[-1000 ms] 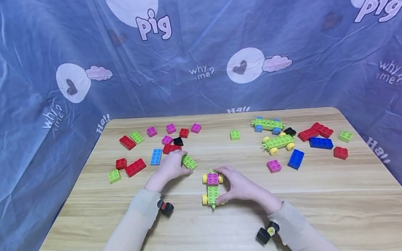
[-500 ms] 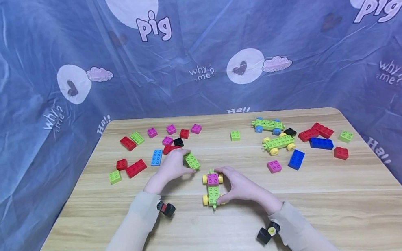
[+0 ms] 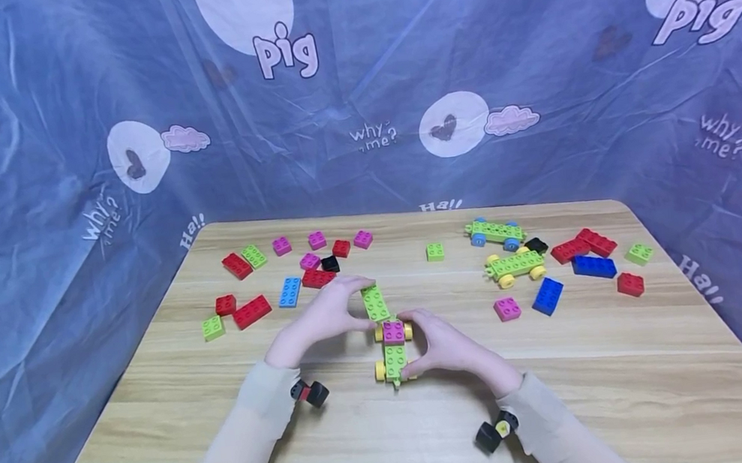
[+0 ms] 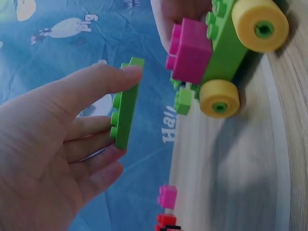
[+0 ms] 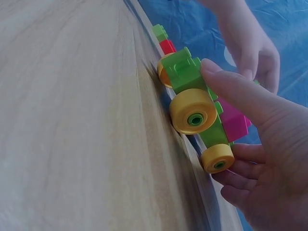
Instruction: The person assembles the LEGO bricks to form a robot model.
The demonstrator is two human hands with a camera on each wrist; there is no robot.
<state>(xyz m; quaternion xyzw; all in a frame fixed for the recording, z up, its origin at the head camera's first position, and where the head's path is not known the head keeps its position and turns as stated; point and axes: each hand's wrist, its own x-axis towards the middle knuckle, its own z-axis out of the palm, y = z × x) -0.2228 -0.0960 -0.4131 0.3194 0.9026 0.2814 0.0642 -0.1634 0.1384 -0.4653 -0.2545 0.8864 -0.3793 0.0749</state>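
Observation:
My left hand [image 3: 325,313] pinches a thin lime-green building brick [image 3: 375,303] between thumb and fingertips. In the left wrist view this brick [image 4: 127,108] is raised above the table, its studs toward the palm. Just in front of it in the head view stands a lime-green toy car base [image 3: 395,363] with yellow wheels [image 5: 192,111]. A magenta brick [image 3: 393,332] sits on the far end of the base. From the right side, my right hand [image 3: 449,344] grips the car base lengthwise, thumb at the near end and fingers at the far end.
Red, magenta, black and lime bricks lie at the back left, beside a light-blue brick [image 3: 290,292]. Two more car bases, one blue-wheeled [image 3: 496,231] and one yellow-wheeled [image 3: 514,264], stand at the back right near several red and dark-blue bricks [image 3: 547,296].
My left hand has carried the lime-green brick to the right, up to the far end of the car base, turning it more lengthwise. My right hand and the car base stay in place.

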